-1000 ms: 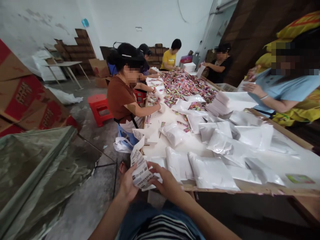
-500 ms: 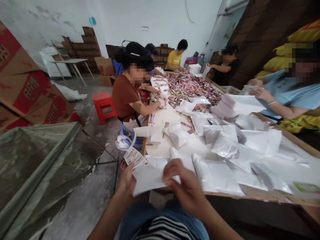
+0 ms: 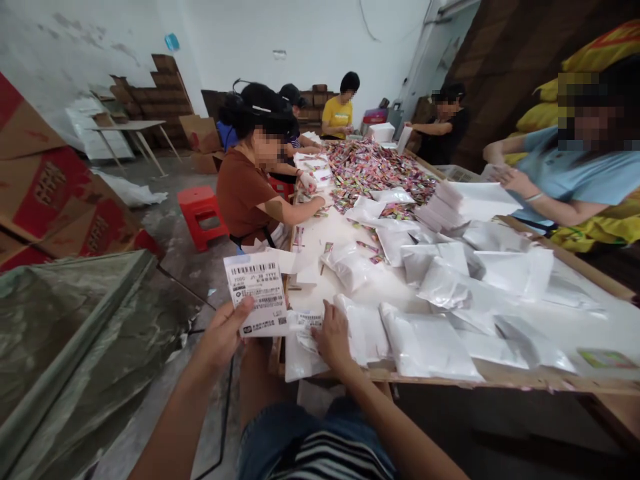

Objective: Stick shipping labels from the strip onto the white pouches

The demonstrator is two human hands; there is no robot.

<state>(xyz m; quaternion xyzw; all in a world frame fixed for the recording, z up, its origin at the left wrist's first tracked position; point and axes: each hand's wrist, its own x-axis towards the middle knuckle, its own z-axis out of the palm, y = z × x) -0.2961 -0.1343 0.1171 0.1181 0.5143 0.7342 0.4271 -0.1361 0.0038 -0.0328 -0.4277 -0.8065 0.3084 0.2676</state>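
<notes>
Our right hand (image 3: pixel 333 339) has lowered onto one label (image 3: pixel 306 323), fingers loosely spread, on a white bag (image 3: pixel 299 364) at the table's (image 3: pixel 320 241) near edge; our left hand (image 3: pixel 224 333) pinches one label strip (image 3: pixel 260 283). Five co-workers (image 3: pixel 245 190).

Label: white (image 3: pixel 257 293) with black print and barcode stripes
Packets: white (image 3: pixel 430 343)
Tabletop: whitish (image 3: pixel 313 250), brown wooden edge
Pile: mixed pink, red, purple and green sachets (image 3: pixel 377 167)
Stool: bright red (image 3: pixel 203 217)
Boxes: brown (image 3: pixel 50 190) with red panels
Shirts: rust brown (image 3: pixel 243 190), yellow (image 3: pixel 338 117), black (image 3: pixel 447 137), light blue (image 3: pixel 585 170)
Sacks: yellow (image 3: pixel 543 120)
Lap: blue shorts (image 3: pixel 265 437), black-and-white striped cloth (image 3: pixel 333 457)
Wall: whitish (image 3: pixel 300 40) with grey patches
</notes>
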